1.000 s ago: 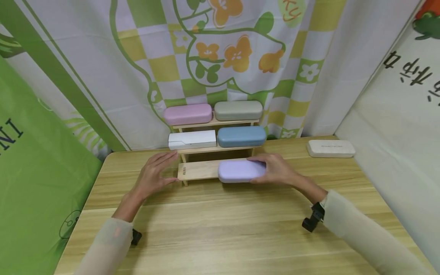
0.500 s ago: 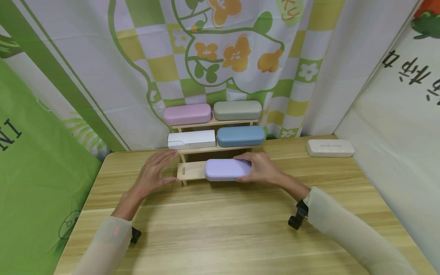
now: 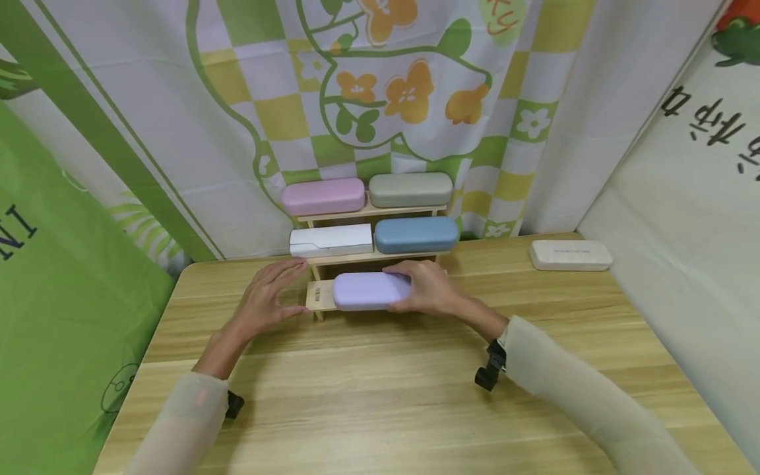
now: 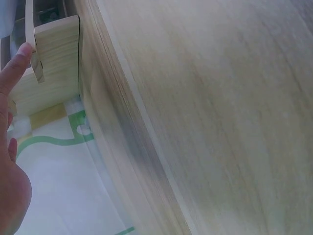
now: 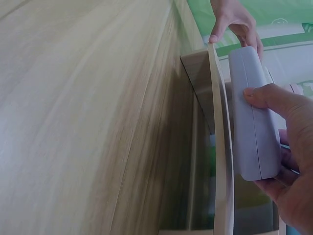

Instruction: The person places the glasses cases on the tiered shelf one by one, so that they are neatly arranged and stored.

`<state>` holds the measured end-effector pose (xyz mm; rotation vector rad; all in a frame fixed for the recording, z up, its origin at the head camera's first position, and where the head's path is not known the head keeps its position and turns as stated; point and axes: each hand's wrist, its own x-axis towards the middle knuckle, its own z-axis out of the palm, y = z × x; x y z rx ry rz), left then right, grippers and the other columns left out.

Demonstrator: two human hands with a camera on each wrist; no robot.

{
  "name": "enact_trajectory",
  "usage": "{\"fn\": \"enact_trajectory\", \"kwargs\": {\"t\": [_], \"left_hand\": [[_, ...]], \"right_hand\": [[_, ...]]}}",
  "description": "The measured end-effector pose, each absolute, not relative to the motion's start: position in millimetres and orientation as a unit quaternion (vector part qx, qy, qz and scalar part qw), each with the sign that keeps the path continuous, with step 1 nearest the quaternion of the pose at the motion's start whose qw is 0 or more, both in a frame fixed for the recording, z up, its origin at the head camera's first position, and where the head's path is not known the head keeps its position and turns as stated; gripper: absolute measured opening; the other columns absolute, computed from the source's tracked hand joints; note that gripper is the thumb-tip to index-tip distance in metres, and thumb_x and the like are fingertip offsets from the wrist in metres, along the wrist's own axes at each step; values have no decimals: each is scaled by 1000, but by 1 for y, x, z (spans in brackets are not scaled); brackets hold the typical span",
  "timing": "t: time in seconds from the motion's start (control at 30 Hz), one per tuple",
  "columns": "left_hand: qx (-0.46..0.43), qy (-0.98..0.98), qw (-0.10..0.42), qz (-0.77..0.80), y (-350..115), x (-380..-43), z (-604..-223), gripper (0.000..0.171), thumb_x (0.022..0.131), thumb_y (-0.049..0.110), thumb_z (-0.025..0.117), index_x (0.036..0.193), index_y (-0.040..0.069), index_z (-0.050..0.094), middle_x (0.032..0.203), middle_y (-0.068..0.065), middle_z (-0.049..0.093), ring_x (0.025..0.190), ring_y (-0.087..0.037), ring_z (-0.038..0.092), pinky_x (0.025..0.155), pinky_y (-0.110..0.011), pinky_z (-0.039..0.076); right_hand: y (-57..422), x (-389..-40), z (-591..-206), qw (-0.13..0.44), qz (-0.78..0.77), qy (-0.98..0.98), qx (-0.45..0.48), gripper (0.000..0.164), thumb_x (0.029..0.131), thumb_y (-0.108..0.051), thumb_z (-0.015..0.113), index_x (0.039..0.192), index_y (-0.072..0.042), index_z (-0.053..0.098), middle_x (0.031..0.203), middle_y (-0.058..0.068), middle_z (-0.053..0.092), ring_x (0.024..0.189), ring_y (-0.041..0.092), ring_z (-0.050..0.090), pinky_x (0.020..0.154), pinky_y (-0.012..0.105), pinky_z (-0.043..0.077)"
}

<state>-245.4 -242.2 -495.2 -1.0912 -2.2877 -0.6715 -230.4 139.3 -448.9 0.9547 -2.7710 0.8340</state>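
My right hand (image 3: 429, 288) grips a lavender glasses case (image 3: 365, 291) by its right end, thumb on the near side and fingers over the far side. The case lies along the lowest step of a tiered wooden stand (image 3: 320, 295), close over the board. In the right wrist view the thumb presses the long side of the case (image 5: 252, 117). My left hand (image 3: 270, 297) rests at the stand's left end with fingers spread, and its thumb touches the step's front corner. The left wrist view shows a fingertip of the left hand (image 4: 14, 68) on the board's end.
On the middle step sit a white case (image 3: 331, 241) and a blue case (image 3: 415, 235). A pink case (image 3: 324, 196) and a grey-green case (image 3: 410, 190) occupy the top step. An off-white case (image 3: 570, 255) lies at the table's back right. A patterned curtain (image 3: 380, 119) hangs behind.
My right hand has moved the lavender glasses case left along the lowest step, from its right half toward the left end. The left hand has stayed in place.
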Motion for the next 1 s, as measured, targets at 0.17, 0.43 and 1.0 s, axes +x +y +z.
{"fn": "enact_trajectory", "kwargs": {"t": [0.17, 0.43, 1.0], "left_hand": [[-403, -842, 257, -251, -243, -246, -495, 109, 45, 14, 108, 142, -3, 62, 144, -21, 62, 127, -49, 59, 107, -67, 46], [-413, -838, 262, -244, -243, -247, -494, 108, 46, 16, 108, 142, -4, 63, 143, -23, 62, 126, -51, 59, 104, -67, 48], [-413, -841, 253, -242, -244, -248, -493, 109, 46, 15, 109, 142, -3, 62, 143, -23, 62, 126, -51, 58, 104, -66, 47]], "right_hand": [[127, -233, -451, 49, 281, -907, 310, 75, 69, -36, 99, 134, -8, 73, 127, 11, 76, 116, 27, 72, 92, 43, 60], [112, -235, -455, 50, 291, -903, 311, 75, 70, -33, 100, 134, -6, 73, 127, 12, 76, 111, 26, 73, 88, 40, 62], [88, -243, -467, 71, 306, -889, 334, 72, 71, -31, 99, 132, -3, 73, 129, 14, 74, 115, 28, 72, 93, 40, 61]]}}
